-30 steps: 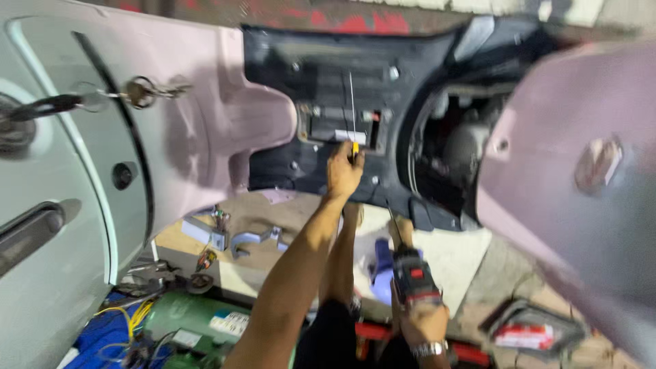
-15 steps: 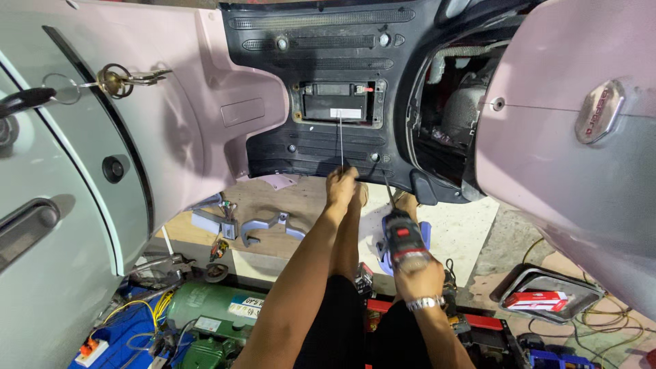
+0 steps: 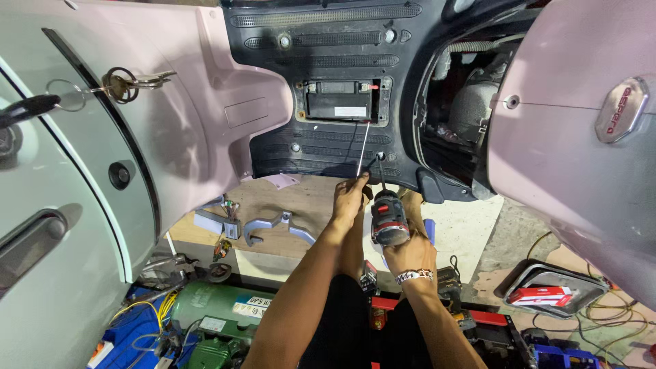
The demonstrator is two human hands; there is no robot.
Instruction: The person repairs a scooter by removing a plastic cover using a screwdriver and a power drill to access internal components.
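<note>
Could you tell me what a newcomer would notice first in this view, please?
At centre, the right hand holds a cordless screwdriver with its bit at the black scooter floorboard, while the left hand holds a thin rod beside it. Above sits a battery in an open compartment; keys hang at upper left on the pink body panel.

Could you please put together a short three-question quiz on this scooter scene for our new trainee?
1. Which hand grips the cordless driver?
2. True or false: the left hand holds a thin rod that slants up to the open battery compartment.
3. What hangs at upper left: A) keys, B) a glove, C) a helmet?

Key:
1. The right hand.
2. True.
3. A.
</note>
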